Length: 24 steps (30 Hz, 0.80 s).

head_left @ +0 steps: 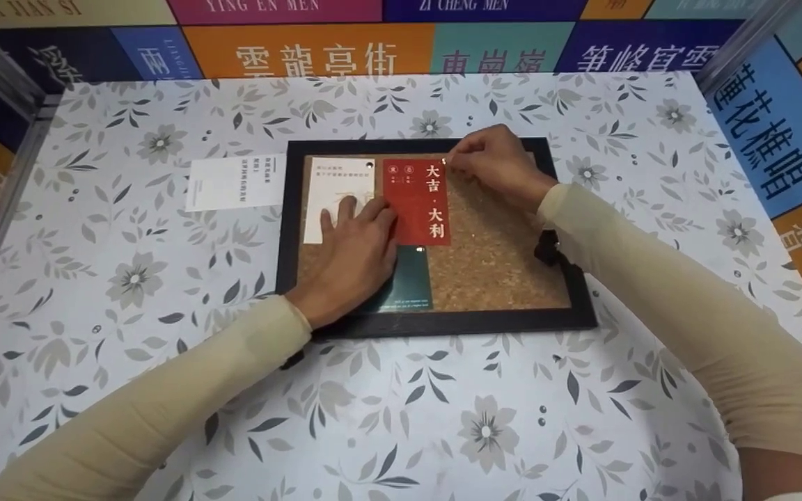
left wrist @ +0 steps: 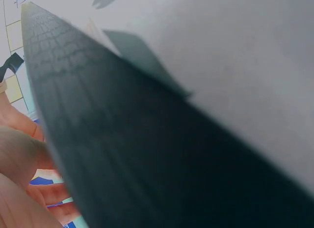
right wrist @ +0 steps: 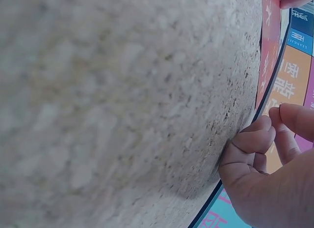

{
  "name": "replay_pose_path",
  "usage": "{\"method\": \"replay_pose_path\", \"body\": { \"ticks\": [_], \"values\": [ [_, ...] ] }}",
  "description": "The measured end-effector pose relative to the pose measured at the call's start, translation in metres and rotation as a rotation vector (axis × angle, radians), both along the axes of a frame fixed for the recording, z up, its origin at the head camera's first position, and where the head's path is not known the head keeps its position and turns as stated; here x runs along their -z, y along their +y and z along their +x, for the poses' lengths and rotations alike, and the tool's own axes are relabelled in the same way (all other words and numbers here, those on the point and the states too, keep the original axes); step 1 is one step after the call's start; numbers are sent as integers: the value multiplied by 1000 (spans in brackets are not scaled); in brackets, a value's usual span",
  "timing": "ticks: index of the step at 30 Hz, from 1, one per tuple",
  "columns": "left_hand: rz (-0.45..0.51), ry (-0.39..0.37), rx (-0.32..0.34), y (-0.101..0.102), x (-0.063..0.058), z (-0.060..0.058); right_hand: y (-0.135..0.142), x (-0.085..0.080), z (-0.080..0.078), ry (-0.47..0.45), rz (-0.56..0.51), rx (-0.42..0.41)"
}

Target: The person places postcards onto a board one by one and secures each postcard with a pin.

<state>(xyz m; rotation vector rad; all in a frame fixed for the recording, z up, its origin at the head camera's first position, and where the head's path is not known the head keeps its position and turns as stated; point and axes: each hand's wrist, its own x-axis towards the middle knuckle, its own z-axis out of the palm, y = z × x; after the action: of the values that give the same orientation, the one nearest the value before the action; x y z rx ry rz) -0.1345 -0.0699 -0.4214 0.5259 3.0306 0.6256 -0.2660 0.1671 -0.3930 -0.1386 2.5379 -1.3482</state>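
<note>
A black-framed cork board (head_left: 498, 271) lies on the table, with a white card (head_left: 324, 174), a red card (head_left: 411, 202) and a dark green card (head_left: 411, 278) on it. My left hand (head_left: 352, 254) rests flat over the cards, fingers spread, its fingertips on the white card and the red card's left edge. At the red card's upper right corner, my right hand (head_left: 498, 163) pinches a small shiny thumbtack (head_left: 444, 161) between thumb and forefinger; the fingers mostly cover it. Other shiny tacks show on the white card's top and the green card's top.
Left of the board, another white card (head_left: 234, 182) with dark print lies on the floral tablecloth (head_left: 387, 410). Black clips (head_left: 547, 247) stick out at the board's right side. Coloured panels with lettering (head_left: 317, 52) stand behind the table and along its sides.
</note>
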Motion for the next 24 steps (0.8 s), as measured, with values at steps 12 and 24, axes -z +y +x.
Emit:
{"method": "replay_pose_path", "body": {
  "ticks": [12, 24],
  "values": [
    [-16, 5, -3, 4, 3, -1, -5, 3, -9, -67, 50, 14],
    [-24, -4, -10, 2, 2, -1, -11, 0, -12, -74, 45, 22]
  ]
}}
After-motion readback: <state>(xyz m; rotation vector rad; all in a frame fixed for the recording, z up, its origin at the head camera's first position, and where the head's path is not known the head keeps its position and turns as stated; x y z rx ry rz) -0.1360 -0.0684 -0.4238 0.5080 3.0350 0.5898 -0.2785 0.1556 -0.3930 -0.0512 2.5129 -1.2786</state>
